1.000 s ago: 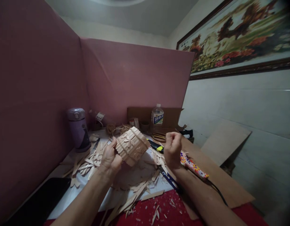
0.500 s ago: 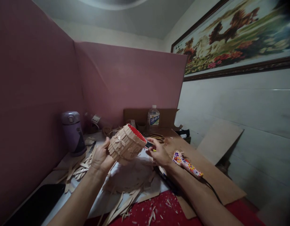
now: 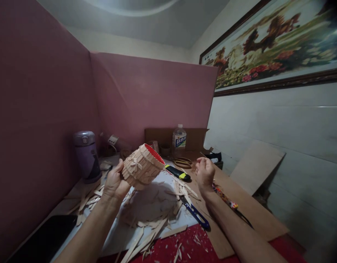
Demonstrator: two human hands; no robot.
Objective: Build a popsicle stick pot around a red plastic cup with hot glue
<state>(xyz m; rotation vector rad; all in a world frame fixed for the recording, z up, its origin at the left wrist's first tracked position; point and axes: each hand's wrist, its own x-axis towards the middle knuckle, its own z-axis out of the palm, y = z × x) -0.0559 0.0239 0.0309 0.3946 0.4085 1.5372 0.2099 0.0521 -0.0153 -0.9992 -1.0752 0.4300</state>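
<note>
My left hand (image 3: 114, 182) grips a small basket made of wooden craft sticks (image 3: 142, 166), held up and tilted so its red inner rim faces right. A little stick flower decorates its side. My right hand (image 3: 204, 173) is raised to the right of the basket, fingers curled into a loose fist; whether anything is in them I cannot make out. Below both hands lies a heap of loose wooden sticks and offcuts (image 3: 154, 208) on a white sheet.
A yellow-black utility knife (image 3: 177, 172), blue snips (image 3: 195, 215), scissors (image 3: 182, 162) and a spotted glue gun (image 3: 224, 197) lie on brown cardboard. A purple flask (image 3: 86, 155), a water bottle (image 3: 179, 137) and a dark phone (image 3: 45, 237) stand around. Pink boards wall the left and back.
My right hand reached down toward the knife, then drew back up and closed into a fist. The basket turned so its red rim shows and shifted slightly left.
</note>
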